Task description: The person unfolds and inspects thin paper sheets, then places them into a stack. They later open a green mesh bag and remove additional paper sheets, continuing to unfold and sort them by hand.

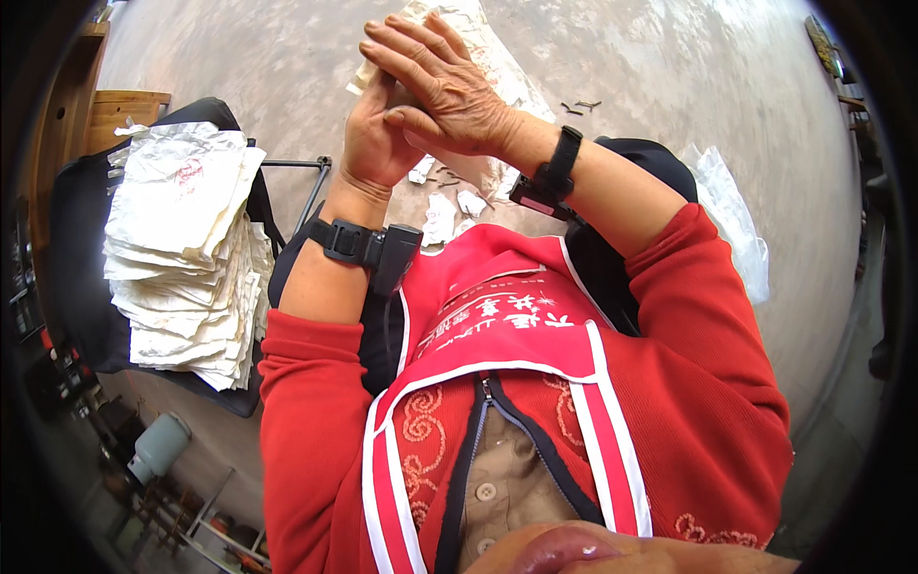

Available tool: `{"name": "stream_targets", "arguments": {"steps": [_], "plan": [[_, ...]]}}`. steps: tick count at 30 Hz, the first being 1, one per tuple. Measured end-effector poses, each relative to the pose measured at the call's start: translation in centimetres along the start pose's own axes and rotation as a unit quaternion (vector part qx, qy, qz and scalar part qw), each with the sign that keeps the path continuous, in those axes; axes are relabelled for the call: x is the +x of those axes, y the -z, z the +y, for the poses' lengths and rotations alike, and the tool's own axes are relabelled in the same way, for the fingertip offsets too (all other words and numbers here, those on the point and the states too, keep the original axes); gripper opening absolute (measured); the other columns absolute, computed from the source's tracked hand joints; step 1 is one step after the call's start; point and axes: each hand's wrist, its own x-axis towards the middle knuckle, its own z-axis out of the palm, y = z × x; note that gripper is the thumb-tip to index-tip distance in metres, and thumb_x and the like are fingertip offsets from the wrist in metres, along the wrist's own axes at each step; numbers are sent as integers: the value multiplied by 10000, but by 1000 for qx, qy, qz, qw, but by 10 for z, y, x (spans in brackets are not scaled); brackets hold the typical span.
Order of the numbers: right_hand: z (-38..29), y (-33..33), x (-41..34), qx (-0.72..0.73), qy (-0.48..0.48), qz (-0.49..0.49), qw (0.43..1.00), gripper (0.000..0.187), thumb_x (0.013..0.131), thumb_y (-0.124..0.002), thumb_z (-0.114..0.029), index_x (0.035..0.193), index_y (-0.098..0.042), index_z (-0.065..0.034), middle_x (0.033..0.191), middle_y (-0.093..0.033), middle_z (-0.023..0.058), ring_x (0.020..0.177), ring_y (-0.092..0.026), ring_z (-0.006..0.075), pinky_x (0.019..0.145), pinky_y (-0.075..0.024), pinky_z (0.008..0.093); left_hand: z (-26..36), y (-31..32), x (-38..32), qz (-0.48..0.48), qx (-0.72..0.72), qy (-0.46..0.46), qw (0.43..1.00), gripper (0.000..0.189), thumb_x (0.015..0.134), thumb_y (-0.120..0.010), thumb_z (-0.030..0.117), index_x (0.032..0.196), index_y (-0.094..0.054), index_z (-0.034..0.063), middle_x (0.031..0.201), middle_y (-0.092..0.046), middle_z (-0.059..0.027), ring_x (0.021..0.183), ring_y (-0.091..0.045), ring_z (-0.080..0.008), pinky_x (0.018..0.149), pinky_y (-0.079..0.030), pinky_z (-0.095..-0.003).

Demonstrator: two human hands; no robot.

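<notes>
My right hand (448, 90) lies across my left hand (380, 136), palm towards palm, with its fingers stretched out. Whatever may be between the palms is hidden. Just beyond and below them, a crumpled whitish paper or plastic sheet (495, 50) with faint reddish print lies on the floor. Torn white paper scraps (439, 215) and several thin dark brown sticks or strips (448, 179) are scattered under my hands. To my left, a tall stack of wrinkled white sheets (190, 194), the top one with a red stamp, rests on a black chair seat (79, 237).
A metal bar (294, 163) juts from the chair towards my left forearm. Wooden furniture (125, 111) stands behind it. A clear plastic bag (731, 222) is by my right leg. More dark bits (571, 109) lie farther out. A grey gas cylinder (159, 446) stands at the lower left.
</notes>
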Motion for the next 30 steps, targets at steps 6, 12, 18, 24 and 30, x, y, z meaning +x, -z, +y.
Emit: {"name": "stream_targets", "arguments": {"steps": [6, 12, 18, 24, 30], "plan": [[55, -11, -25, 91, -132, -41, 986, 703, 967, -426, -563, 1483, -349, -91, 1517, -340, 222, 1424, -292, 362, 1184, -162, 474, 16, -3, -14, 71, 96, -36, 992, 531, 1056, -381, 356, 1458, -355, 12, 1421, -500, -129, 1302, -490, -255, 1098, -386, -421], [66, 6, -25, 206, -294, 17, 933, 646, 1015, -356, -468, 1473, -345, -12, 1478, -399, 229, 1380, -375, 326, 1162, -265, 377, 46, 19, -35, 163, 682, -134, 700, 540, 1037, -427, 372, 1405, -430, -24, 1379, -546, -142, 1263, -531, -272, 1077, -410, -437], [26, 32, 4, 146, -114, 8, 983, 576, 1015, -420, -358, 1479, -354, -22, 1538, -301, 220, 1434, -256, 375, 1164, -222, 442, 37, 19, -23, 171, 420, -84, 887, 554, 914, -627, 234, 1383, -471, -14, 1319, -603, -93, 1186, -583, -192, 1053, -433, -329], [48, 18, -5, -5, -134, -56, 989, 600, 988, -452, -356, 1508, -312, -91, 1555, -277, 191, 1445, -214, 388, 1169, -162, 521, 19, -2, -22, 68, 462, -104, 878, 574, 873, -671, 21, 1394, -443, -55, 1278, -629, -129, 1138, -621, -180, 1016, -462, -272], [63, 21, -11, 230, -331, 4, 915, 637, 1027, -379, -479, 1410, -438, 27, 1373, -522, 237, 1275, -503, 308, 1088, -363, 404, 32, -9, -11, 147, 531, -106, 828, 604, 953, -566, 193, 1478, -342, -4, 1462, -452, -172, 1378, -406, -271, 1115, -326, -350]]}}
